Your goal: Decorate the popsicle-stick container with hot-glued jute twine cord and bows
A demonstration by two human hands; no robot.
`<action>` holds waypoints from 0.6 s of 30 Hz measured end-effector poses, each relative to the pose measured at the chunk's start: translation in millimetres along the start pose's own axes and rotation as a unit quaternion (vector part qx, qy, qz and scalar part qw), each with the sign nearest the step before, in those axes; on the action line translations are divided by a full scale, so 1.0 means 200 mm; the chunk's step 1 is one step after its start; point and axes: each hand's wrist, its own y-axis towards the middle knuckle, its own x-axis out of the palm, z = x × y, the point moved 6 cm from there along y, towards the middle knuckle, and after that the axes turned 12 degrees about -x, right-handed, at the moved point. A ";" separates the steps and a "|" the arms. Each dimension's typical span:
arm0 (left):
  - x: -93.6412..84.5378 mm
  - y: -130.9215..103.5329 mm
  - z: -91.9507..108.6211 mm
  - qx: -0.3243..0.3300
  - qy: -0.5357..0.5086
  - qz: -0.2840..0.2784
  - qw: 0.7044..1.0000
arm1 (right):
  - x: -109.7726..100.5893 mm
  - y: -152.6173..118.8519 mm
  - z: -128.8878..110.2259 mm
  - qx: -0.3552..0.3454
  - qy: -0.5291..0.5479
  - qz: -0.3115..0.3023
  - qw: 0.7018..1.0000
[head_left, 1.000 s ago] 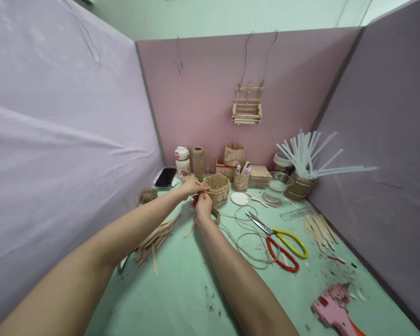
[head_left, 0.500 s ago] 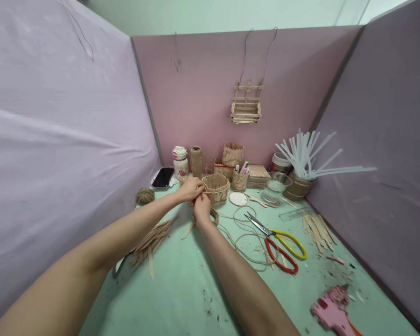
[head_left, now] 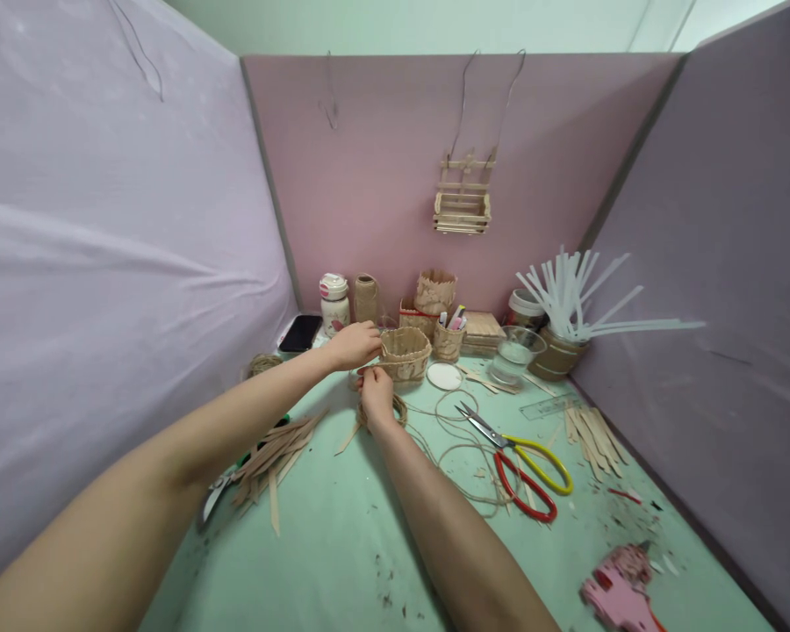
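A small woven basket (head_left: 409,360) made of wood strips stands on the table, with cord along its rim. My left hand (head_left: 359,345) is at its upper left edge, fingers pinched; what lies between them is too small to make out. Just below and nearer, my right hand (head_left: 376,397) has thumb and fingers closed on a strand of twine that runs toward the basket's side. A coil of twine (head_left: 400,411) lies partly hidden behind the right wrist. Loose twine (head_left: 442,456) loops over the table to the right of it.
Scissors (head_left: 500,439) with red and yellow handles and a pink glue gun (head_left: 619,590) lie right. Wood strips (head_left: 280,461) and pruning shears (head_left: 214,499) are left. A clear cup of water (head_left: 512,355), a pen holder (head_left: 448,341), and a bottle (head_left: 334,305) stand behind.
My hands have moved apart: the left slightly up and the right slightly down. The whole view has shifted a little, showing more of the shears at the left.
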 end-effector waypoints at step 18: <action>0.07 0.00 0.05 0.209 0.270 -0.001 0.940 | -0.02 0.01 -0.03 -0.001 -0.050 -0.035 0.998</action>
